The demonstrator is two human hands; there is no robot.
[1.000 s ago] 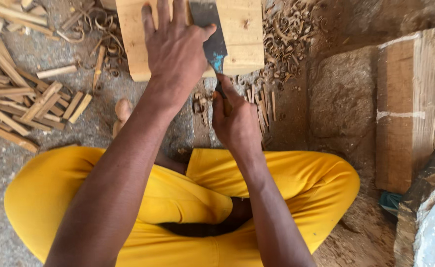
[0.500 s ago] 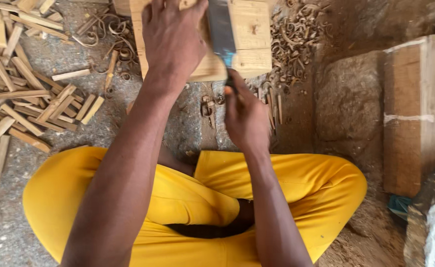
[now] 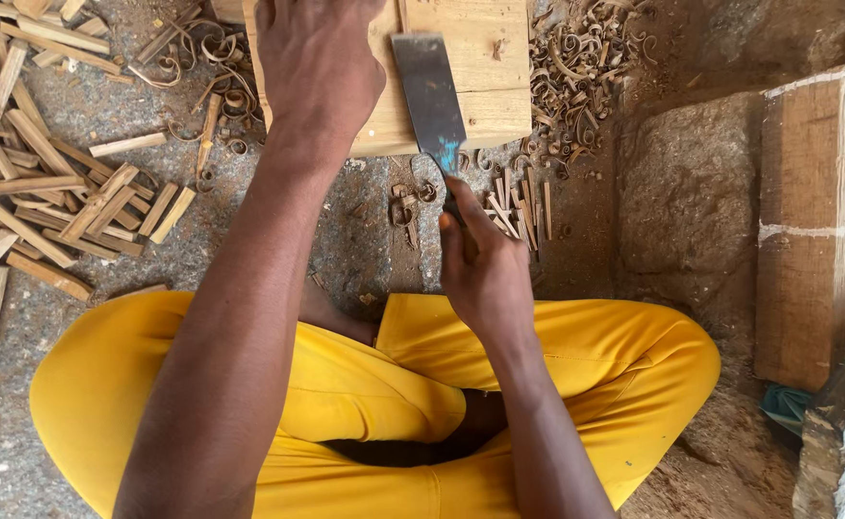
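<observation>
Head view, looking straight down over crossed legs in yellow trousers (image 3: pixel 576 356). No containers in sight; loose material lying directly on gravel ground (image 3: pixel 346 231).

Wooden board (image 3: pixel 480 67) flat on the ground at upper centre, pale and square-edged. Left hand (image 3: pixel 317 67) pressed palm-down on the board's left part, fingers laid together and running out of frame at the top, forearm stretched forward and reaching down from the lower left.

Chisel (image 3: pixel 430 96) with wide flat blade, dark steel with a patch of blue at the neck, lying across the board's near edge, blade tip pointing away from the body. Right hand (image 3: pixel 485 274) clenched around the chisel handle just short of the board, fingers wrapped tight, index finger extended along the top toward the blade; handle itself hidden inside the grip. Wrist bent slightly, forearm rising from the lower right.

Curled wood shavings (image 3: pixel 576 58) heaped right of the board. Split wood sticks (image 3: pixel 48 192) scattered at left; shorter splinters (image 3: pixel 519 207) just beside the right hand. Large timber block (image 3: pixel 817 221) standing at far right.
</observation>
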